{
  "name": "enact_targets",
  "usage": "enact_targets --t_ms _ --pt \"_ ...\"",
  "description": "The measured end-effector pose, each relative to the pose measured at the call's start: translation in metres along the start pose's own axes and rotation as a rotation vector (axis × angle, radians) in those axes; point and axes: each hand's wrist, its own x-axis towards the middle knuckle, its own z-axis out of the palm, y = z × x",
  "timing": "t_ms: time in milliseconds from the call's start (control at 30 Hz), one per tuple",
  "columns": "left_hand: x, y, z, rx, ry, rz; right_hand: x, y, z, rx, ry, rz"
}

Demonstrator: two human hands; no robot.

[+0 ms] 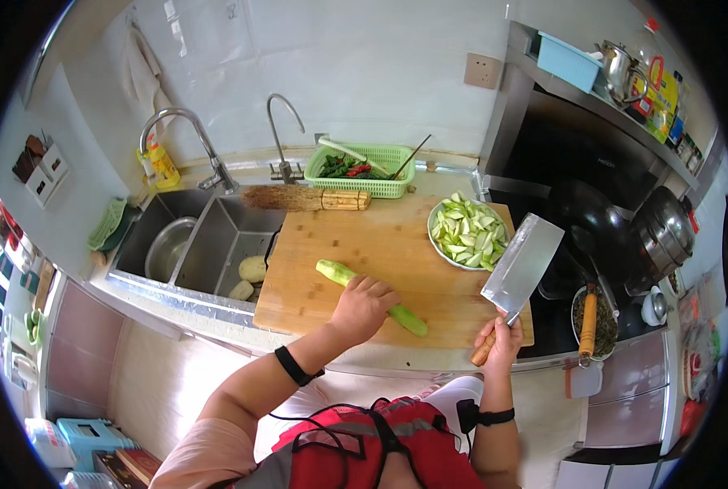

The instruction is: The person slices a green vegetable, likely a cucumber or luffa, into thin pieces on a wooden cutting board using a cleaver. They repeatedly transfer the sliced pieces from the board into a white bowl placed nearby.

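A long, pale green peeled vegetable [408,319], perhaps a cucumber or gourd, lies slantwise on the wooden cutting board [315,305]. My left hand [367,305] grips it around the middle, so that part is hidden. In my right hand [500,342] is the wooden handle of a cleaver [523,263]. Its broad blade points up and away, over the board's right edge. Behind the blade, a white bowl [431,235] heaped with cut green-and-white pieces [468,232] stands on the board's far right.
A double sink [217,244] at left holds a metal basin [168,250] and pale peeled vegetables [253,269]. A bundled whisk brush [306,198] and a green basket [364,189] of peppers sit behind the board. On the right are a wok [590,214] and a bowl of dark dried bits [602,333].
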Motion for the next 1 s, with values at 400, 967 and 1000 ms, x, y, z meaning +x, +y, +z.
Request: enact_targets --t_ms 400,967,1000 --pt "-0.045 -0.014 -0.001 -0.188 0.390 -0.076 -0.004 -0.037 0.023 -0.330 -0.316 -0.022" --pt "-0.055 -0.019 0.005 -0.205 0.489 -0.113 0.006 -0.101 0.181 -1.191 -1.072 0.093" --pt "-0.055 -0.019 0.004 -0.198 0.489 -0.118 0.006 -0.100 0.184 -1.197 -1.083 0.088"
